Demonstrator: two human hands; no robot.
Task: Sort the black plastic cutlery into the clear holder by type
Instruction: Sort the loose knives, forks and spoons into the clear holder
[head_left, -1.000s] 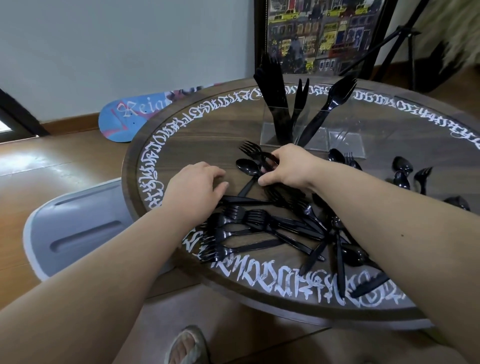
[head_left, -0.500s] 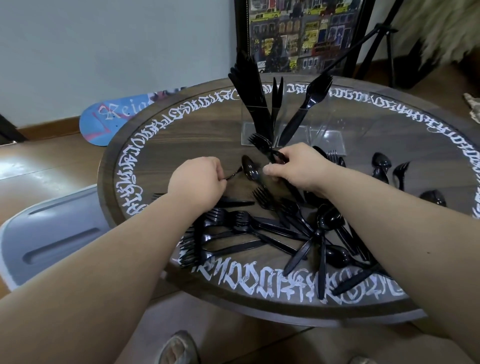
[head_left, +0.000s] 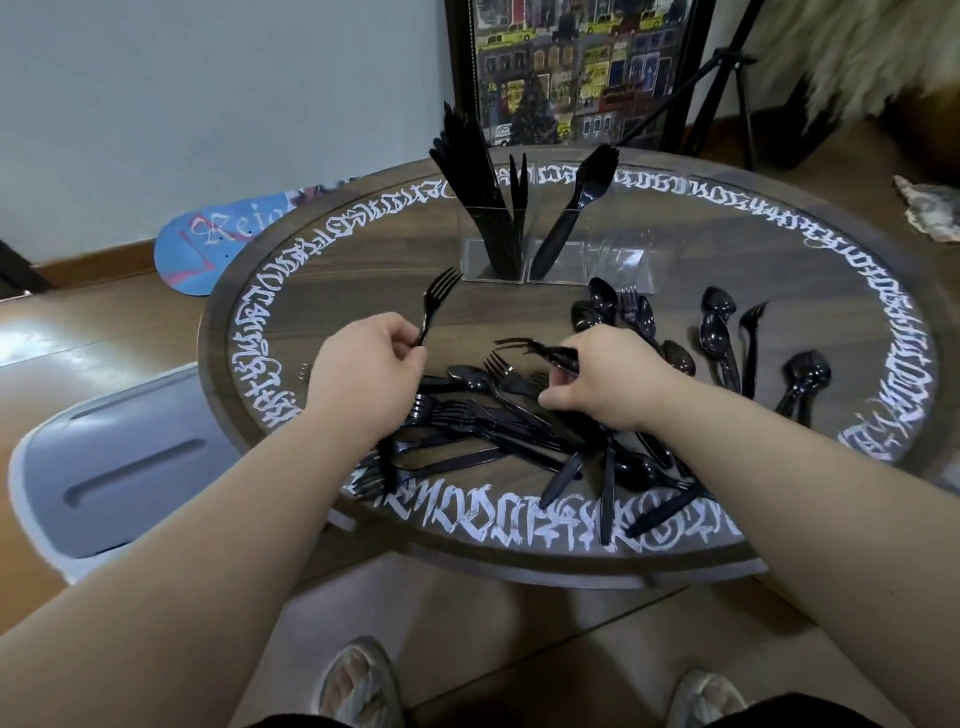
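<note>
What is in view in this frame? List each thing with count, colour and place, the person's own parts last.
table: one, round, dark wood with a white lettered rim, centre.
clear holder: one, transparent, far middle of the table.
knives: a bunch, black, upright in the holder's left compartment.
fork in the holder: one, black, leaning in the next compartment.
loose cutlery pile: many forks, spoons and knives, black, near side of the table.
spoons: several, black, right of the pile.
skateboard deck: one, blue, on the floor by the wall.
framed picture: one, multicoloured, behind the table.
grey lid: one, on the floor, left.
left hand: holds one black fork.
right hand: grips black forks.
</note>
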